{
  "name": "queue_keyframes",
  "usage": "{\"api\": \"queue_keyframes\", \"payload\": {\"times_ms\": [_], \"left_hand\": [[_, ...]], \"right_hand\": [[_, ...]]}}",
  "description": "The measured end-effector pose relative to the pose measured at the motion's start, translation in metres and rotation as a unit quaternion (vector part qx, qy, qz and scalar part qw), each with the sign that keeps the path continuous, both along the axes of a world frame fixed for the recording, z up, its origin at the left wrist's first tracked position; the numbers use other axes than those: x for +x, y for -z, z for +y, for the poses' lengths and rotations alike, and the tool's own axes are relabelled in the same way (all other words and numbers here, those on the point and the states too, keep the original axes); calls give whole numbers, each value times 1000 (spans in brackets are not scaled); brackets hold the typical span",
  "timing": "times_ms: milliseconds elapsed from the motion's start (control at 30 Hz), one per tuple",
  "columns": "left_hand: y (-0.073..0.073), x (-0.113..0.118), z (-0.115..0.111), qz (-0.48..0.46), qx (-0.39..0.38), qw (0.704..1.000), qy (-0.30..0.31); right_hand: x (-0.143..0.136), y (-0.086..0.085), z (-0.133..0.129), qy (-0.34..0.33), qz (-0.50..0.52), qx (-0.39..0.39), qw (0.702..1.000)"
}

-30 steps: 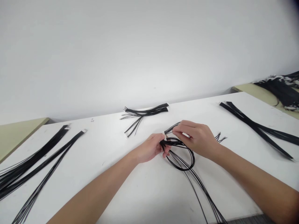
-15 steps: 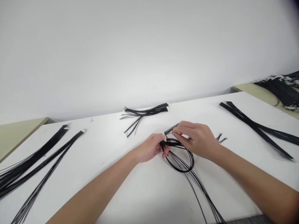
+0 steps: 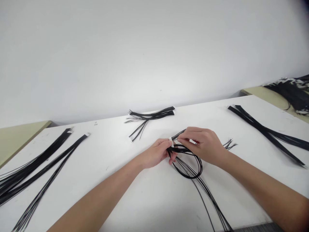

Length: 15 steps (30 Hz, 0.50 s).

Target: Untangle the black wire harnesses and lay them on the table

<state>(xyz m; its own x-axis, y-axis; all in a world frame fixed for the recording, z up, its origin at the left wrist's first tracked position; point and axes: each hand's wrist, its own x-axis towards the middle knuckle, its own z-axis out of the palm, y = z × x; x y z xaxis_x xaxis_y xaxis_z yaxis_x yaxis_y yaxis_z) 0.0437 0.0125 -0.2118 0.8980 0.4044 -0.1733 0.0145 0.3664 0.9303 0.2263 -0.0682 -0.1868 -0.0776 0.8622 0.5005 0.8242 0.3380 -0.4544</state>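
My left hand point(image 3: 159, 152) is closed around a white connector point(image 3: 171, 141) with black wires coming out of it. Just to its right, my right hand point(image 3: 204, 141) pinches one thin black wire point(image 3: 175, 139) between thumb and index finger, close to the connector's face. A bundle of black wires point(image 3: 200, 166) loops below both hands, and its strands run down to the table's front edge. Loose wire ends point(image 3: 230, 145) stick out beyond my right wrist. Whether the pinched wire's tip is inside the connector is too small to tell.
On the white table point(image 3: 116, 193) lie black wire harnesses point(image 3: 36, 167) at left, a smaller harness point(image 3: 151, 115) at the back and flat black cables point(image 3: 263, 129) at right. A yellowish side table point(image 3: 258, 93) bears a dark cable heap point(image 3: 289, 93). A pale wall stands behind.
My right hand's fingertips have shifted slightly left and down, nearer the connector. My left hand keeps its hold, and the wires have barely moved.
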Motion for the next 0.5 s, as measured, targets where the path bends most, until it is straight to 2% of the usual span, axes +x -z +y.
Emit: {"api": "queue_keyframes", "payload": {"times_ms": [500], "left_hand": [[-5, 0, -2, 5, 24, 1000, 0]], "right_hand": [[-1, 0, 1, -23, -22, 24, 999]]}}
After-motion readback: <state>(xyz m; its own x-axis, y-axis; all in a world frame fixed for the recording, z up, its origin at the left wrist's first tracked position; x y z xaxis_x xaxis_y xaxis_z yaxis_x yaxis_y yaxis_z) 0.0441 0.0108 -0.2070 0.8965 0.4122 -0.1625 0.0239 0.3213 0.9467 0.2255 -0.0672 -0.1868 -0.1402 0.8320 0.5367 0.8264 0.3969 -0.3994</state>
